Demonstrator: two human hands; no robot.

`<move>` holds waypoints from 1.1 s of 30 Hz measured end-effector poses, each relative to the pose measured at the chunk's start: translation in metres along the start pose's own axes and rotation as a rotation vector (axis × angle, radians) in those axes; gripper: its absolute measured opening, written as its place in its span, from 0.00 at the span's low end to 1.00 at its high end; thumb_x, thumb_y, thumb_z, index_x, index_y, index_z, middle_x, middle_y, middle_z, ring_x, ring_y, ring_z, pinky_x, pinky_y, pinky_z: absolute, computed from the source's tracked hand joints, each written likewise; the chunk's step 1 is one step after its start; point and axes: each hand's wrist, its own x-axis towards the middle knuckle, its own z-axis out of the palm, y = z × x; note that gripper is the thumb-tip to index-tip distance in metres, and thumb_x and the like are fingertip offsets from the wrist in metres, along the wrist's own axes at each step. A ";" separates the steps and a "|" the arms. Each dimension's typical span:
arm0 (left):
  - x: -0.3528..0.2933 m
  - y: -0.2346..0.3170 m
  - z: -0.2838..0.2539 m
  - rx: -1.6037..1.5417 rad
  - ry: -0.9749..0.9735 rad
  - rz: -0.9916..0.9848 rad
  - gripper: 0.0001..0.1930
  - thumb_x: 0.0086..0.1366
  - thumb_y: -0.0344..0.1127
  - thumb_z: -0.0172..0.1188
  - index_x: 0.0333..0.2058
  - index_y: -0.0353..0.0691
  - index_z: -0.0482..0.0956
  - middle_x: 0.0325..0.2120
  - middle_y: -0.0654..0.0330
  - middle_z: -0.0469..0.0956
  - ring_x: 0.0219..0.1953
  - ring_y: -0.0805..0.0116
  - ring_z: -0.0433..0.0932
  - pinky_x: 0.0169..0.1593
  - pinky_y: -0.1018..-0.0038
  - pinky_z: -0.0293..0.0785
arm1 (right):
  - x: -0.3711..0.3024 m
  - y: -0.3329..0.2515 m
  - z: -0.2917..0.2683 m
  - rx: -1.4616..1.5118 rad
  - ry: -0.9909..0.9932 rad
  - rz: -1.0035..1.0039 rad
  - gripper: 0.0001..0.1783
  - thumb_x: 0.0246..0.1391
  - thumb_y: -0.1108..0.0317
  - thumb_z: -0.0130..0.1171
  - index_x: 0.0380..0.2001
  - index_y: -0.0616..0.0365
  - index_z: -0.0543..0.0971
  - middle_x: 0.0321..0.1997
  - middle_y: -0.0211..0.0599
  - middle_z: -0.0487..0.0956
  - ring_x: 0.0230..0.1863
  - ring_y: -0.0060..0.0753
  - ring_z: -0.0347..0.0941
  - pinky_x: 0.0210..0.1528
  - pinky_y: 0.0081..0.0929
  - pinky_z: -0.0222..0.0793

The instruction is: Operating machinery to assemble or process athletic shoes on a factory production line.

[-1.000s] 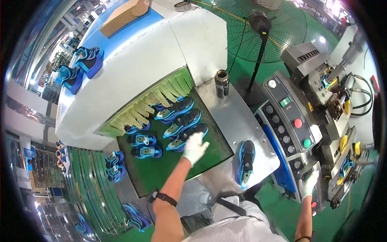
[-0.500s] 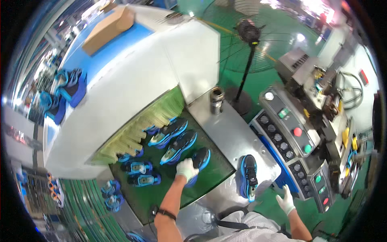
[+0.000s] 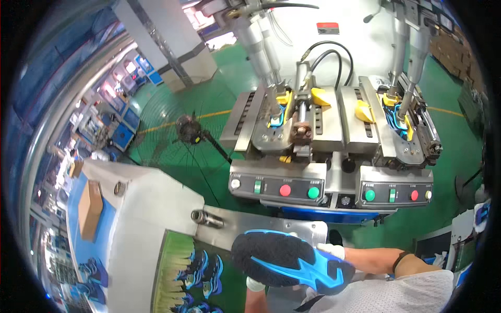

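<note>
A sneaker [image 3: 284, 261] is held up close in front of me, its black sole with a bright blue zigzag pattern turned toward me. My right hand [image 3: 332, 251], in a white glove, closes on it near the heel end. At the lower edge of the forefoot is my gloved left hand [image 3: 254, 285], gripping from behind; the sole covers most of its fingers. Below and left, several black and blue sneakers [image 3: 212, 276] lie on a green belt [image 3: 232, 271] by a fringed curtain [image 3: 169, 268].
Ahead stands a two-station press [image 3: 302, 141] with button panels [image 3: 276, 186]. A metal ledge [image 3: 245, 223] bearing a metal cylinder [image 3: 207, 218] lies before it. Left are a white machine housing [image 3: 141, 219], a cardboard piece [image 3: 90, 211], more sneakers [image 3: 93, 274] and a floor fan [image 3: 189, 129].
The view has swung right toward the press. My left hand has lifted from the belt with a sneaker. My right hand, earlier open and free, now grips it too, sole up.
</note>
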 end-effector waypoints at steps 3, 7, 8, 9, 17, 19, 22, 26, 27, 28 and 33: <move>0.072 0.008 0.055 1.159 -0.174 0.262 0.34 0.68 0.49 0.60 0.67 0.39 0.64 0.66 0.53 0.67 0.65 0.58 0.68 0.71 0.57 0.60 | -0.034 -0.045 -0.010 -0.409 0.162 -0.345 0.47 0.50 0.55 0.72 0.70 0.55 0.62 0.61 0.43 0.77 0.55 0.31 0.79 0.59 0.34 0.76; 0.137 0.021 0.187 1.119 0.102 0.353 0.30 0.67 0.24 0.60 0.66 0.30 0.62 0.60 0.48 0.73 0.62 0.59 0.74 0.64 0.68 0.70 | -0.096 -0.105 -0.002 -0.510 0.279 -0.456 0.55 0.41 0.59 0.76 0.71 0.60 0.60 0.63 0.40 0.75 0.59 0.30 0.74 0.61 0.31 0.71; 0.154 0.015 0.190 0.973 0.131 0.428 0.28 0.70 0.23 0.56 0.66 0.27 0.61 0.60 0.46 0.73 0.63 0.59 0.72 0.65 0.69 0.69 | -0.111 -0.114 0.003 -0.529 0.301 -0.517 0.56 0.40 0.60 0.77 0.71 0.61 0.60 0.64 0.40 0.74 0.61 0.32 0.73 0.63 0.32 0.70; 0.169 0.015 0.188 1.034 0.166 0.434 0.28 0.71 0.25 0.58 0.67 0.27 0.61 0.61 0.45 0.72 0.63 0.59 0.72 0.65 0.68 0.69 | -0.126 -0.118 0.006 -0.543 0.330 -0.582 0.57 0.39 0.60 0.77 0.71 0.61 0.59 0.66 0.41 0.73 0.63 0.34 0.72 0.65 0.34 0.68; 0.248 0.003 0.179 0.986 0.299 0.485 0.26 0.72 0.30 0.57 0.65 0.28 0.63 0.60 0.44 0.72 0.62 0.58 0.74 0.65 0.68 0.70 | -0.204 -0.109 -0.084 -0.315 0.345 -0.680 0.56 0.41 0.32 0.68 0.64 0.61 0.68 0.57 0.61 0.76 0.60 0.64 0.72 0.59 0.63 0.71; 0.268 0.006 0.183 1.053 0.271 0.520 0.26 0.73 0.30 0.56 0.65 0.28 0.63 0.60 0.44 0.72 0.62 0.57 0.73 0.65 0.68 0.70 | -0.192 -0.116 -0.054 -0.430 0.244 -0.727 0.57 0.43 0.28 0.66 0.65 0.59 0.66 0.58 0.59 0.75 0.60 0.61 0.72 0.59 0.59 0.72; 0.294 0.017 0.190 1.054 0.243 0.569 0.27 0.73 0.31 0.57 0.66 0.28 0.62 0.60 0.44 0.73 0.62 0.59 0.74 0.64 0.70 0.71 | -0.193 -0.112 -0.070 -0.439 0.352 -0.881 0.56 0.45 0.30 0.66 0.67 0.58 0.64 0.61 0.56 0.73 0.60 0.56 0.73 0.60 0.54 0.73; 0.321 0.048 0.184 1.142 0.270 0.608 0.29 0.72 0.33 0.59 0.66 0.29 0.62 0.60 0.44 0.73 0.61 0.58 0.74 0.63 0.70 0.71 | -0.198 -0.115 -0.072 -0.426 0.381 -0.847 0.56 0.46 0.34 0.69 0.69 0.60 0.62 0.65 0.51 0.71 0.61 0.50 0.73 0.63 0.48 0.72; 0.327 0.051 0.189 1.088 0.281 0.603 0.30 0.71 0.33 0.60 0.66 0.29 0.61 0.60 0.44 0.73 0.61 0.58 0.75 0.63 0.69 0.71 | -0.187 -0.118 -0.055 -0.421 0.391 -0.852 0.56 0.46 0.34 0.69 0.69 0.60 0.62 0.65 0.51 0.71 0.61 0.50 0.73 0.63 0.48 0.72; 0.334 0.057 0.187 1.140 0.290 0.607 0.30 0.70 0.33 0.61 0.66 0.29 0.61 0.60 0.43 0.72 0.61 0.57 0.74 0.62 0.68 0.72 | -0.179 -0.119 -0.040 -0.369 0.345 -0.895 0.53 0.46 0.43 0.72 0.68 0.62 0.63 0.64 0.50 0.73 0.60 0.51 0.74 0.63 0.49 0.72; 0.372 0.086 0.163 1.252 0.317 0.614 0.36 0.66 0.33 0.65 0.67 0.27 0.58 0.60 0.41 0.71 0.60 0.55 0.75 0.61 0.67 0.73 | -0.166 -0.119 -0.022 -0.262 0.382 -0.945 0.47 0.46 0.62 0.71 0.68 0.65 0.62 0.63 0.48 0.74 0.60 0.46 0.75 0.61 0.44 0.74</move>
